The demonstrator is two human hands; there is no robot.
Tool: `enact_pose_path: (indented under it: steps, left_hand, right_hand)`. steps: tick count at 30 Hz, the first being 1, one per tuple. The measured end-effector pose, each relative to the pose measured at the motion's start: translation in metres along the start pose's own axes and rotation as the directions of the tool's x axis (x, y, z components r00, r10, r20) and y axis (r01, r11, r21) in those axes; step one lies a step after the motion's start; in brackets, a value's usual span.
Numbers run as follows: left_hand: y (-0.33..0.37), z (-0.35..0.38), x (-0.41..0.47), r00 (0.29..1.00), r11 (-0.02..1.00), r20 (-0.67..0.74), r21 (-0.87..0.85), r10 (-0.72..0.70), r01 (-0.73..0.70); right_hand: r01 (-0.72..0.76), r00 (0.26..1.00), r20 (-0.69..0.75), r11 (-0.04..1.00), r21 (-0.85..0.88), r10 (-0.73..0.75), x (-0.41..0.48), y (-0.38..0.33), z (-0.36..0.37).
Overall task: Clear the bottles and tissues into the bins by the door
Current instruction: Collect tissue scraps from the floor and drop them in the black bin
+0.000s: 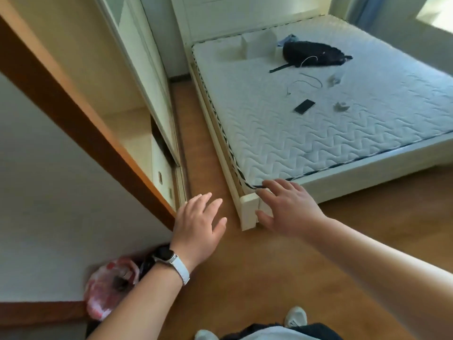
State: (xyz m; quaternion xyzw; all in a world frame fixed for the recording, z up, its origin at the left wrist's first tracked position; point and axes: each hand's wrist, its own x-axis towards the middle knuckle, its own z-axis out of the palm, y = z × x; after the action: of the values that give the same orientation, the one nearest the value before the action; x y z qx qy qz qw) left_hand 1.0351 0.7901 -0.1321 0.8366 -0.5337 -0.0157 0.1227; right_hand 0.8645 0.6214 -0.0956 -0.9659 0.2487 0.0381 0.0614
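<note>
Sunlight is falling across a bedroom with a wooden floor (pixel 306 253), where a bare quilted mattress (pixel 331 133) is lying on a white bed frame (pixel 248 212) at the right and a pale wardrobe (pixel 144 77) is standing along the left wall beyond a brown door frame (pixel 81 119). Both of the person's arms are reaching forward over the floor near the foot corner of the bed. Their left hand (pixel 198 227), with a dark smartwatch (pixel 164 255) on a white strap at the wrist, is hovering with its fingers spread and slightly apart, holding nothing. Their right hand (pixel 289 207) is also spread open and empty, its fingertips hanging in front of the mattress corner and the bed frame post; whether they are touching it cannot be told. On the mattress, well apart from both hands, two crumpled tissues are lying: one tissue (pixel 341 106) just right of a black phone (pixel 304 107), and another tissue (pixel 335 79) farther up, near thin white cables (pixel 306 82) and a black backpack (pixel 316 54). By the door, low at the left, a bin lined with a red-and-white plastic bag (pixel 107 290) is sitting on the floor beneath the left forearm, blurred. The person's white shoes (pixel 295 316) are showing at the bottom edge.
</note>
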Motion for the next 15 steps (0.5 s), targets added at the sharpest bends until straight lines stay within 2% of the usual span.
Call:
enact_pose_path:
  steps: [9,15]
  left_hand:
    - [0.172,0.028,0.095,0.974,0.973,0.009,0.038,0.226,-0.226]
    - [0.266,0.037,0.139,0.919,0.920,0.044,0.019,0.391,-0.392]
  right_hand:
    - [-0.209,0.977,-0.040,0.977,0.051,0.211,-0.080,0.175,-0.019]
    - [-0.378,0.915,-0.107,0.918,0.117,0.390,-0.137,0.250,-0.028]
